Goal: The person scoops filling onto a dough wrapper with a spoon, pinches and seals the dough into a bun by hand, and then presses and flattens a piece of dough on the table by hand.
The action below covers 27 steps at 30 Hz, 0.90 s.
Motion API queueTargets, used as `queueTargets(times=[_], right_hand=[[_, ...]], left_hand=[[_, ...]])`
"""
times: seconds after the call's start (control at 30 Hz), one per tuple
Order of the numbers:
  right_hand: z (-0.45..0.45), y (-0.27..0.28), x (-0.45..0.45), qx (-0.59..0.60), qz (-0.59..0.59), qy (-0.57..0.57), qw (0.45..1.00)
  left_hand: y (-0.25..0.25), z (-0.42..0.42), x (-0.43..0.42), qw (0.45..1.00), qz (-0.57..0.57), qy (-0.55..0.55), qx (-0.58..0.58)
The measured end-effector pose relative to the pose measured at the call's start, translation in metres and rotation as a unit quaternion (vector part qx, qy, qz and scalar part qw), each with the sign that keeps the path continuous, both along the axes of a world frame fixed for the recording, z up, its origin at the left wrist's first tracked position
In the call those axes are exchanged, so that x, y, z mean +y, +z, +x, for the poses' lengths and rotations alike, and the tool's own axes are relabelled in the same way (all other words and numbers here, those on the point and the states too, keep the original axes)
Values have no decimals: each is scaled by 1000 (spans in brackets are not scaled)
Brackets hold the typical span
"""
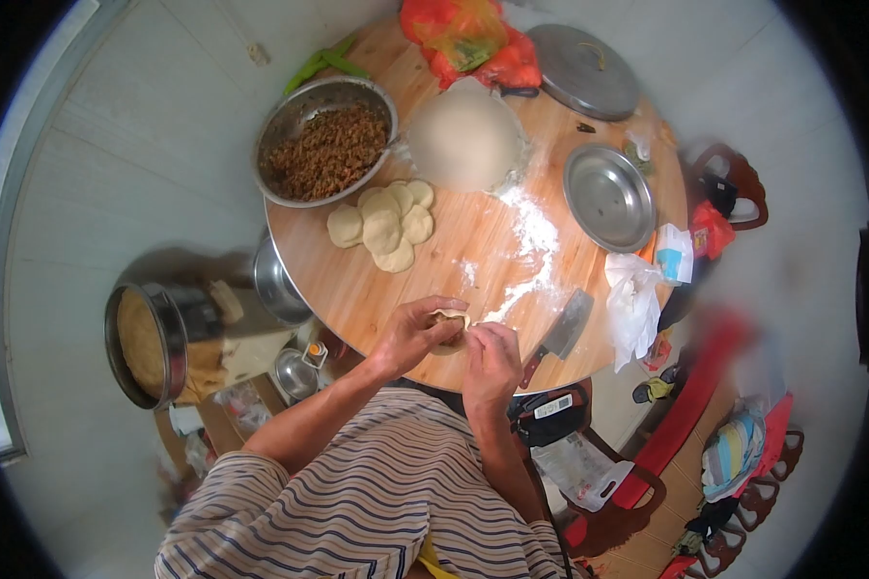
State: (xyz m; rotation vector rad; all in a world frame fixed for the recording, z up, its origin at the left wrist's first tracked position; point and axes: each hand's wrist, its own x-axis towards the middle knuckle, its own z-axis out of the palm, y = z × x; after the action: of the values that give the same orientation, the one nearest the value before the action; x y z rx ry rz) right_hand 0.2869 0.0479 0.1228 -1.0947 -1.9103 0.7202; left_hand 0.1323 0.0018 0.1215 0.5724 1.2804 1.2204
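Close to my body, at the near edge of the round table, my left hand [415,334] cups a filled dough wrapper [451,314] with brown filling showing inside. The thumb lies over the filling. My right hand [492,365] pinches the wrapper's edge from the other side. Flattened dough rounds [381,230] lie in an overlapping pile ahead and to the left. Behind them a large metal bowl holds minced brown filling [326,150]. A cleaver [562,333] with a dark red handle lies to the right of my right hand.
Flour [533,241] is scattered across the wooden table [309,253]. Beyond stand a pale blurred round mass [465,138], a metal lid [584,72] and red plastic bags [473,43]. A shallow metal basin [608,198] and white plastic bag [632,304] are rightward. A dough-filled pot [145,345] stands lower left.
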Motion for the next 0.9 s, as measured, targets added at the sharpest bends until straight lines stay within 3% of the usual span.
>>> queueTargets(times=[0.17, 0.23, 0.37, 0.43, 0.53, 0.63, 0.83, 0.9], right_hand=[[3, -1, -1, -20, 18, 19, 999], [2, -2, -4, 5, -81, 7, 997], [3, 7, 2, 1, -110, 23, 994], [4, 6, 4, -29, -9, 52, 998], [6, 2, 5, -4, 42, 52, 998], [5, 2, 4, 9, 28, 26, 999], [5, 11, 4, -14, 29, 10, 999], [2, 16, 4, -12, 25, 16, 1000]], left_hand=[[5, -3, 0, 1000, 0, -19, -14], [2, -5, -1, 999, 5, -31, -15], [3, -5, -1, 999, -4, -38, -18], [5, -8, 1, 998, -1, -67, 15], [14, -11, 1, 996, -30, -88, 14], [19, -5, 3, 1000, 19, -3, -3], [4, -4, -2, 997, -1, 35, -67], [-1, -3, -3, 999, 2, 30, -39]])
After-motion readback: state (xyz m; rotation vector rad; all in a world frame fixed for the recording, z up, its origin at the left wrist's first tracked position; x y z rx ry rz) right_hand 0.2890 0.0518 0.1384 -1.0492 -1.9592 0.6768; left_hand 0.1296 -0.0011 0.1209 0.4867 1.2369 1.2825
